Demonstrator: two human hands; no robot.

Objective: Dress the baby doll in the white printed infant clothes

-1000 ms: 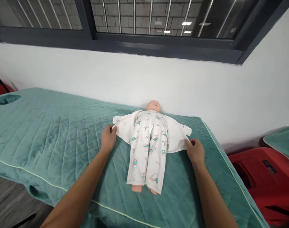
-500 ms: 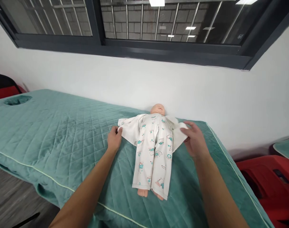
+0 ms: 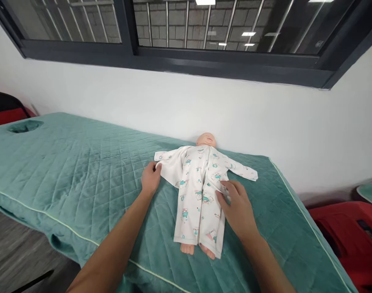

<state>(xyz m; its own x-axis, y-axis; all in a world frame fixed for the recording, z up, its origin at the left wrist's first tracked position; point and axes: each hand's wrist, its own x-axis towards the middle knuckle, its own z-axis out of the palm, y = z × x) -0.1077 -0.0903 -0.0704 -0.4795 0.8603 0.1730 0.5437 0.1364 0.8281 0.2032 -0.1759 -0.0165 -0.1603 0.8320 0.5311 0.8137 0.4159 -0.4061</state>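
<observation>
A baby doll (image 3: 206, 139) lies face up, wearing white printed trousers (image 3: 200, 211) and a white printed long-sleeved baby shirt (image 3: 241, 169). My left hand (image 3: 151, 178) pinches the edge of the shirt's left front flap, drawn out sideways with its plain inside showing. The right front flap lies across the doll's torso. At the doll's hip, my right hand (image 3: 236, 203) has its thumb and fingers closed on the shirt's lower edge. Both sleeves stretch outward, and the doll's bare feet show below the trouser legs.
A green quilted cover (image 3: 112, 183) spreads over the bed, with a face hole (image 3: 25, 126) at its far left. Behind stands a white wall (image 3: 137, 101) beneath a dark-framed window (image 3: 180, 63). A red plastic chair (image 3: 347, 236) is at the right.
My right hand has moved inward and down, folding the shirt's right flap over the doll's torso and exposing that sleeve. My left hand keeps hold of the other flap.
</observation>
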